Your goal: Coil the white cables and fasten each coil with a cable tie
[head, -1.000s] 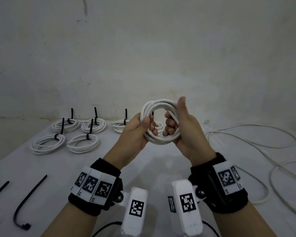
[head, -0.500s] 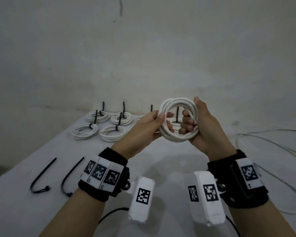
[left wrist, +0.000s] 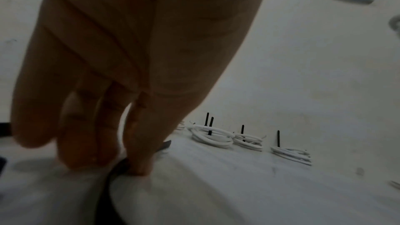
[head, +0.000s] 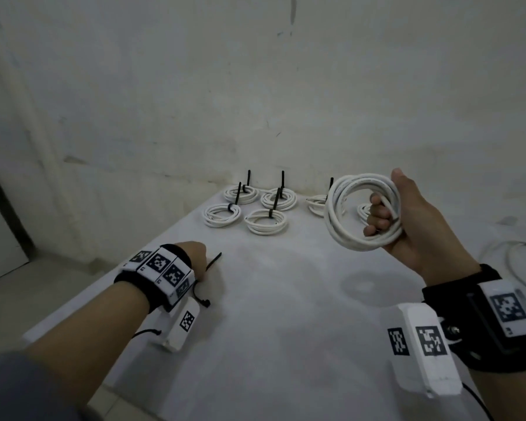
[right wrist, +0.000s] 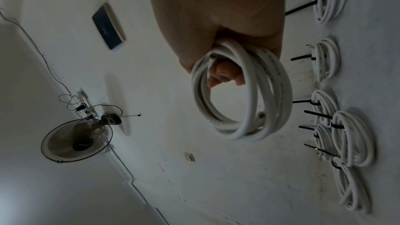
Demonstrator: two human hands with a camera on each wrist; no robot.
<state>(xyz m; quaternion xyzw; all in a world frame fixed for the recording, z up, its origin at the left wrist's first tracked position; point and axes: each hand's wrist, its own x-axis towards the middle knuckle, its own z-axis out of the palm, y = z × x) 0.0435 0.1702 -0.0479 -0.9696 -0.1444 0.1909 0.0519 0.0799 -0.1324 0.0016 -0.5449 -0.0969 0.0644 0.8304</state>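
My right hand (head: 407,220) holds a coil of white cable (head: 346,238) upright in the air over the table's right side, fingers curled through its ring. In the right wrist view the coil (right wrist: 270,91) hangs from those fingers (right wrist: 225,74), with no tie on it. My left hand (left wrist: 123,163) is down at the table's left side, thumb and fingertips pinching a black cable tie (left wrist: 103,194) that lies on the surface. In the head view only the tie's tip (head: 214,259) and its head (head: 205,302) show past my left wrist.
Several tied white coils (head: 266,221) with black tie tails sticking up lie at the back of the white table (head: 286,344), against the wall. Loose white cable (head: 510,253) lies at the right edge. The table's left edge (head: 73,302) runs close to my left arm.
My left hand let go of the coil and dropped left to the cable tie on the table. The right hand now holds the coil alone, and the view has turned left.
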